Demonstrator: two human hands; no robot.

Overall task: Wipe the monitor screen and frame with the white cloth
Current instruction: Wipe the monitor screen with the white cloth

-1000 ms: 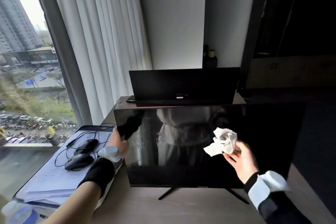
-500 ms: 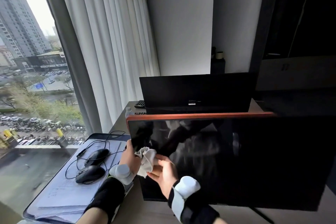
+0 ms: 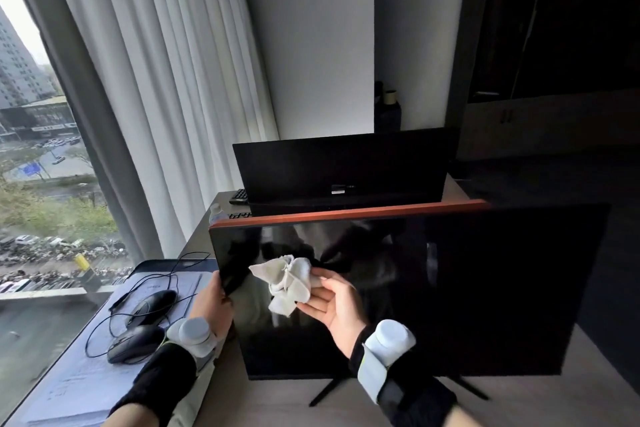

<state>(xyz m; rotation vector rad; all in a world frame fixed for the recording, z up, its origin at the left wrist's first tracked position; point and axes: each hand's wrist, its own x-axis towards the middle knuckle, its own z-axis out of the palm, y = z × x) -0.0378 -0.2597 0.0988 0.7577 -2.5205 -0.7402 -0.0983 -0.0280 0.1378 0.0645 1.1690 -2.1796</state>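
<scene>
A black monitor (image 3: 467,288) with a dark, glossy screen stands on the desk in front of me on thin black legs. My left hand (image 3: 213,302) grips the monitor's left edge, fingers wrapped behind the frame. My right hand (image 3: 334,303) holds a crumpled white cloth (image 3: 285,279) pressed against the left part of the screen, a little right of my left hand. Both wrists carry white bands over black sleeves.
Two black computer mice (image 3: 136,343) with tangled cables lie on papers at the left, beside the window. A second black monitor (image 3: 343,166), a keyboard (image 3: 239,196) and a small bottle (image 3: 216,213) sit behind a red-brown partition edge (image 3: 346,214). White curtains (image 3: 166,80) hang at the left.
My right hand carried the cloth from the screen's right of centre to its left edge, then back a little to the right. My left hand kept its grip on the left edge.
</scene>
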